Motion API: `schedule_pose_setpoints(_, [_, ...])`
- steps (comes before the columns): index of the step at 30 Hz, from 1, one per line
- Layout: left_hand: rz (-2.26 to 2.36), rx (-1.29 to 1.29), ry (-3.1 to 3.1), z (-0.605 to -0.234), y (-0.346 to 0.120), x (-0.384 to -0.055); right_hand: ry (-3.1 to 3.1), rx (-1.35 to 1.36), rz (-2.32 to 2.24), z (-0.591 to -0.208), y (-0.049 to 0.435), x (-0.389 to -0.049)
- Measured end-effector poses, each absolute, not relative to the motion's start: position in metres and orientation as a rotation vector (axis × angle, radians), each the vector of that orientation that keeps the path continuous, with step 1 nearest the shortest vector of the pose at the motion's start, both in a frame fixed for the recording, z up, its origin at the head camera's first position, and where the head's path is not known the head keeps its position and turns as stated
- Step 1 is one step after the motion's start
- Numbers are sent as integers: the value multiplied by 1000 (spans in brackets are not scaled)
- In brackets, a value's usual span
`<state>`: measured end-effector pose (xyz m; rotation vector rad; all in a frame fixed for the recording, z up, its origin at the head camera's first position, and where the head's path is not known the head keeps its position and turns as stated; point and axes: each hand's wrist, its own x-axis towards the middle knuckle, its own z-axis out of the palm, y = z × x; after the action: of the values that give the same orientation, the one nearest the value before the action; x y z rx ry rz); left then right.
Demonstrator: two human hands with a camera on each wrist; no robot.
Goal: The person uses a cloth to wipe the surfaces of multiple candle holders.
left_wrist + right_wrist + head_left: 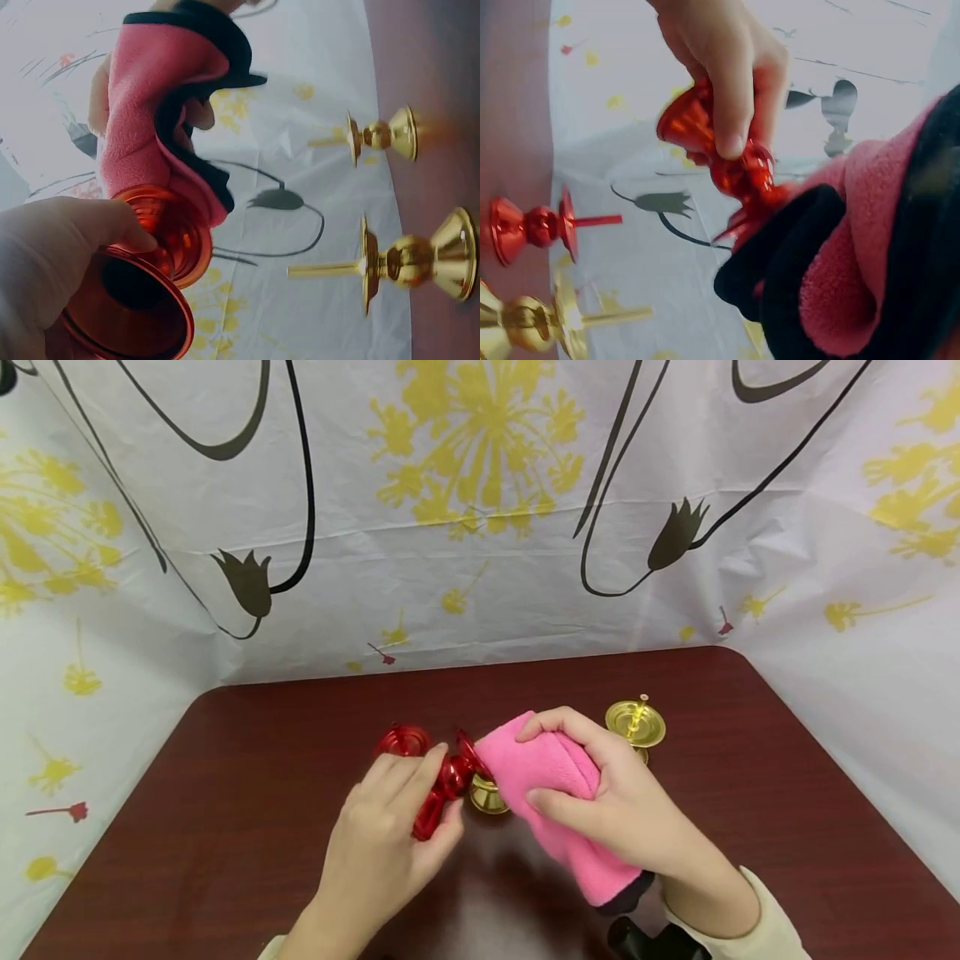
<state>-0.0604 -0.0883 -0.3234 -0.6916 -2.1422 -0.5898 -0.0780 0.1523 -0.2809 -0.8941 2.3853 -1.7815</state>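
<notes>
My left hand (382, 831) grips a shiny red candlestick (453, 777) around its base and lower stem, tilted above the table. A folded pink cloth (536, 768) with a dark edge is in my right hand (611, 797), its fingers and thumb curled around it. The cloth covers the upper end of the candlestick, hiding its spike. In the left wrist view, the flared base (169, 307) faces the camera, showing a dark hollow underneath. From the right wrist, the cloth (855, 277) wraps over the dish end while the left thumb and fingers (731, 97) pinch the stem.
Another red candlestick (403, 741) stands behind my left hand. One gold candlestick (488, 797) stands partly hidden behind the held one; a second gold one (635, 724) is at the back right. A patterned white sheet (480, 593) surrounds the dark red table (262, 827).
</notes>
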Motion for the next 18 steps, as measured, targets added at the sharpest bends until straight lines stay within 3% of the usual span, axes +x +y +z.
schedule_pose_setpoints(18, [-871,-577,-2169,-330,-92,-73,2169,-1105,-2253,-305,122,-85])
